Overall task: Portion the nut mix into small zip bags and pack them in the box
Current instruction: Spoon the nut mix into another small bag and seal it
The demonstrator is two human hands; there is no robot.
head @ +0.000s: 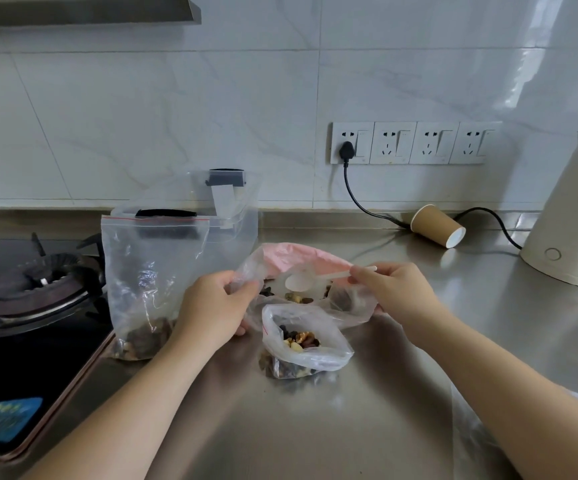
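Note:
A large pink-backed plastic bag of nut mix (301, 261) lies open on the steel counter. My left hand (214, 304) grips its left rim. My right hand (395, 292) pinches the handle of a white plastic spoon (299, 281), whose bowl hangs empty over the bag's mouth. Just in front stands a small zip bag (306, 344), open, with nuts and raisins inside. To the left, a taller zip bag (149, 278) with a red seal line stands upright with nuts at its bottom. Behind that is a clear plastic box (226, 206) with black clips.
A gas stove (38, 289) fills the left side. A brown paper cup (438, 225) lies on its side at the back, near a black cable (356, 199). A cream kettle (571, 216) stands at the right. More clear plastic (471, 434) lies at the lower right.

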